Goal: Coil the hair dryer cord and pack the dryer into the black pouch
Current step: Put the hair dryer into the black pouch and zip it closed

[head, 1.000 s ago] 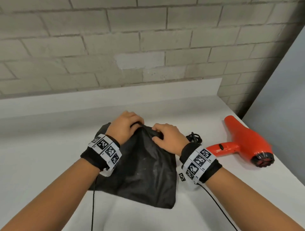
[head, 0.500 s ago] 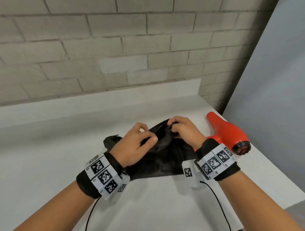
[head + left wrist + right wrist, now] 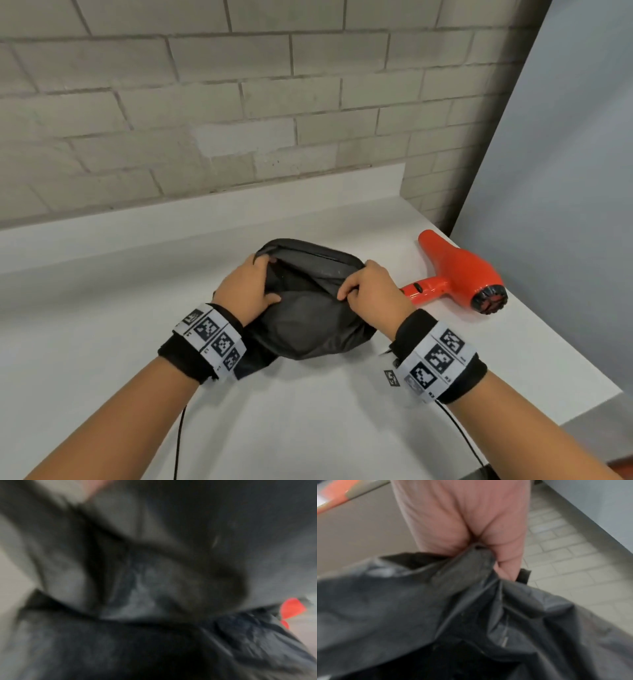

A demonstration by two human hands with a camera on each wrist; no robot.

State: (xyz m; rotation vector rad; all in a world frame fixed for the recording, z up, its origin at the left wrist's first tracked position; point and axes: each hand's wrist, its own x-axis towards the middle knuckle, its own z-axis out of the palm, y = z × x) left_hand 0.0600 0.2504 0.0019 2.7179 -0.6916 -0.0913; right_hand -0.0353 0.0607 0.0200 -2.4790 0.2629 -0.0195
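The black pouch is lifted off the white table, its mouth spread wide between my hands. My left hand grips the left rim of the mouth and my right hand pinches the right rim. Black fabric fills the blurred left wrist view. In the right wrist view my right hand clamps a fold of the pouch. The red hair dryer lies on the table to the right of the pouch, nozzle toward the wall. Its cord is hidden behind my right hand.
A brick wall with a white ledge runs behind the table. A grey panel stands at the right, close to the dryer. The table's right edge drops off near my right wrist. Thin black cables hang from both wristbands.
The pouch went from lying flat to being raised with its mouth pulled wide. My hands moved apart along the rim. The view shifted, so the dryer appears closer to my right hand.
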